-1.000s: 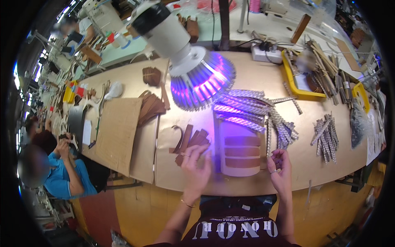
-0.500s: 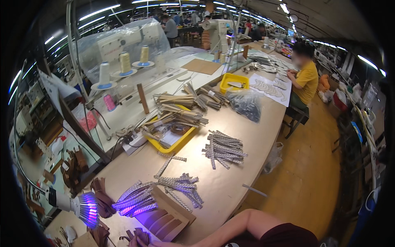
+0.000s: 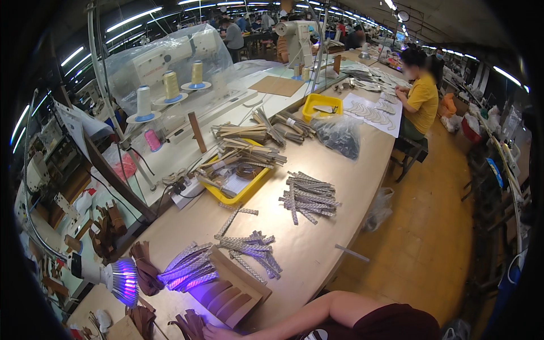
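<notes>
My right arm reaches in from the lower right, and my right hand (image 3: 217, 333) is at the bottom edge, partly cut off. It is beside a fanned bundle of brown strips (image 3: 190, 326), touching or nearly touching it; its fingers are mostly hidden. Just above, a cardboard box (image 3: 256, 293) holds several flat brown pieces (image 3: 226, 300). Against the box lies a pile of braided grey strips (image 3: 187, 267), lit violet by a lamp (image 3: 122, 283). Further braided strips (image 3: 252, 249) lie right of that pile. My left hand is out of view.
A yellow tray (image 3: 241, 196) full of strips stands mid-table, with another braided pile (image 3: 309, 195) to its right. Beyond are a smaller yellow tray (image 3: 323, 102), thread cones (image 3: 171, 88) and a covered sewing machine (image 3: 170, 59). A co-worker in yellow (image 3: 422, 99) sits at the far right.
My right hand has shifted slightly right, off the top of the brown strips, so more of the bundle shows. The whole view has tilted a little. The piles stay where they were.
</notes>
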Demonstrator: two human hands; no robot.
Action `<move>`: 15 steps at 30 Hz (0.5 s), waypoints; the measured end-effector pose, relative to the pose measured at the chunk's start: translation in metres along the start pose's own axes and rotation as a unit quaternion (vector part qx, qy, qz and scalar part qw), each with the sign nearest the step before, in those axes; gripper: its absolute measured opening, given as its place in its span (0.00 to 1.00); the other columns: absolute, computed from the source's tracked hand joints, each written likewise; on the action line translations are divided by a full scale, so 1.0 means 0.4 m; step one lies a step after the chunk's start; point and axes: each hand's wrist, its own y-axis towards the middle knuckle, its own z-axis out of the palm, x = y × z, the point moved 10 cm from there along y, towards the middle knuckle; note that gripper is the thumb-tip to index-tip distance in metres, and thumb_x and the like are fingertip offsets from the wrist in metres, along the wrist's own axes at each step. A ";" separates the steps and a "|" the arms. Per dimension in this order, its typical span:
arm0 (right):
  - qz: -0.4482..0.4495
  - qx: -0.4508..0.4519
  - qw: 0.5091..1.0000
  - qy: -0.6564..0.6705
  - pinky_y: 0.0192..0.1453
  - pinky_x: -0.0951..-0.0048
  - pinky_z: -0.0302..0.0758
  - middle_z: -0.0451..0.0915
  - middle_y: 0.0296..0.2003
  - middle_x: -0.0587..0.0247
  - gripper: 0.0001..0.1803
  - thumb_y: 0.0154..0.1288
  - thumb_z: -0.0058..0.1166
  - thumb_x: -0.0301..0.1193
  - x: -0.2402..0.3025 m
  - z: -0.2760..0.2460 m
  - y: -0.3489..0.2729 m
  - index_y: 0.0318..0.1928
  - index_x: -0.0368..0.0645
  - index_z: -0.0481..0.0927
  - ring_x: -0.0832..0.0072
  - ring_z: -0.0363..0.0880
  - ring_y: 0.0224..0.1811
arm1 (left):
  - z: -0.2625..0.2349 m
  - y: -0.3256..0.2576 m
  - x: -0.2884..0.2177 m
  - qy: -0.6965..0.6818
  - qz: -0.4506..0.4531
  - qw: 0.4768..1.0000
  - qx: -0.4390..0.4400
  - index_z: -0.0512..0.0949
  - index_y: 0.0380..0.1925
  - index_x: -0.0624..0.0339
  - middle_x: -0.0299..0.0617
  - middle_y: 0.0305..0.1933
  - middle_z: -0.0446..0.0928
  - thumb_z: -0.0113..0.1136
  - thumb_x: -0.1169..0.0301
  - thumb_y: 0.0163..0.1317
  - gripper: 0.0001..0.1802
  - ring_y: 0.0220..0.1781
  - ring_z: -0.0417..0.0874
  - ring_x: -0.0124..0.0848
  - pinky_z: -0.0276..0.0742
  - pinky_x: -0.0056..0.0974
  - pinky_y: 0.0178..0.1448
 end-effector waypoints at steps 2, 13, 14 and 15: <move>0.016 -0.046 0.997 0.058 0.50 0.58 0.66 0.75 0.35 0.58 0.10 0.59 0.47 0.36 0.001 -0.082 0.004 0.33 0.46 0.79 0.62 0.72 0.43 | -0.048 -0.017 -0.043 -0.045 0.021 0.999 0.006 0.80 0.45 0.60 0.55 0.60 0.73 0.59 0.66 0.66 0.12 0.57 0.72 0.45 0.72 0.45 0.55; 0.093 0.240 0.661 0.705 0.47 0.70 0.74 0.77 0.36 0.60 0.18 0.78 0.44 0.41 -0.057 -0.300 -0.151 0.49 0.38 0.75 0.72 0.78 0.41 | 0.172 -0.162 -0.379 -0.358 0.131 0.872 0.307 0.86 0.32 0.45 0.61 0.72 0.61 0.69 0.62 0.59 0.04 0.79 0.46 0.60 0.40 0.62 0.77; 0.129 0.255 0.612 0.737 0.46 0.73 0.74 0.77 0.35 0.62 0.17 0.77 0.45 0.40 -0.064 -0.294 -0.173 0.48 0.38 0.76 0.75 0.78 0.40 | 0.188 -0.163 -0.392 -0.373 0.124 0.860 0.326 0.87 0.33 0.44 0.59 0.72 0.61 0.70 0.62 0.57 0.04 0.80 0.46 0.58 0.37 0.60 0.77; 0.166 0.269 0.561 0.765 0.45 0.75 0.74 0.77 0.35 0.64 0.16 0.77 0.47 0.40 -0.064 -0.283 -0.194 0.48 0.38 0.76 0.78 0.78 0.38 | 0.204 -0.165 -0.402 -0.387 0.117 0.847 0.345 0.87 0.34 0.43 0.57 0.72 0.62 0.71 0.63 0.56 0.05 0.80 0.46 0.56 0.35 0.59 0.78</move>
